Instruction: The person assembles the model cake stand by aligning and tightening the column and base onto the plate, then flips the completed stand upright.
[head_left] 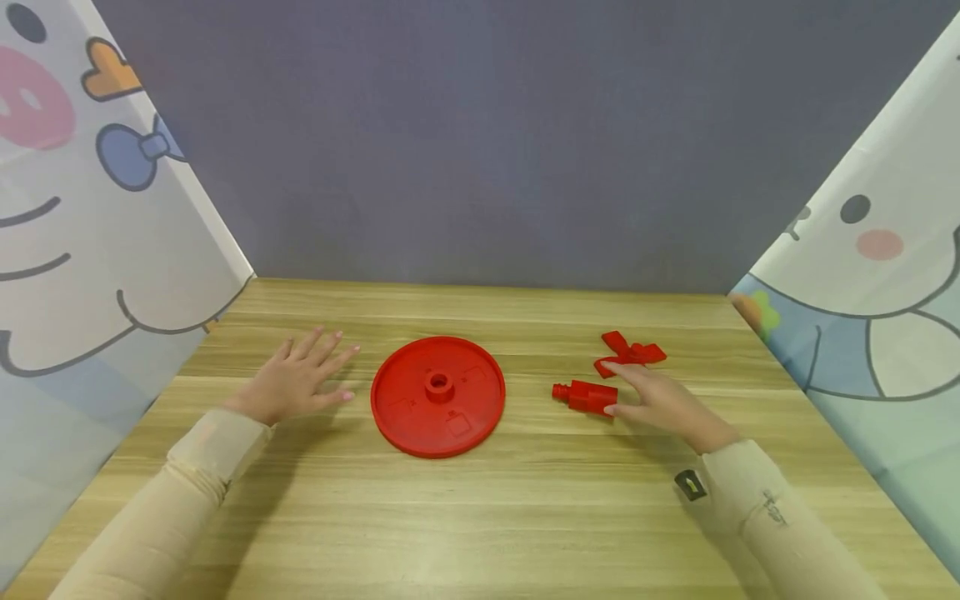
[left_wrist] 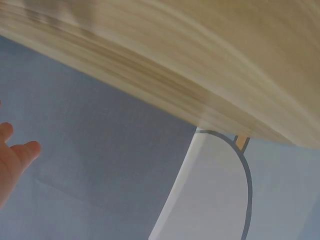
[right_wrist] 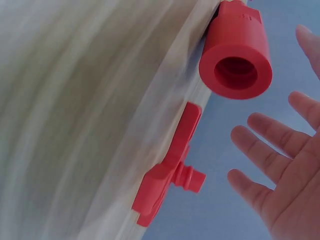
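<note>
A round red disc (head_left: 408, 421) with a raised rim and a hollow centre post lies flat on the wooden table. Left of it my left hand (head_left: 296, 382) is held with fingers spread, holding nothing; only its fingertips (left_wrist: 27, 152) enter the left wrist view. To the disc's right lies a red stepped cylinder (head_left: 592, 397), whose hollow end (right_wrist: 237, 85) faces the right wrist camera. Just behind it is a red bladed piece (head_left: 636, 353) with a ridged stub. My right hand (head_left: 663, 404) reaches over these two with loosely extended fingers, apart from both in the right wrist view.
The wood-grain table (head_left: 420, 525) ends at a grey-blue back panel (head_left: 480, 150). Cartoon-printed sheets (head_left: 97, 275) rise along the left and right sides. A small dark item (head_left: 690, 485) sits beside the right cuff.
</note>
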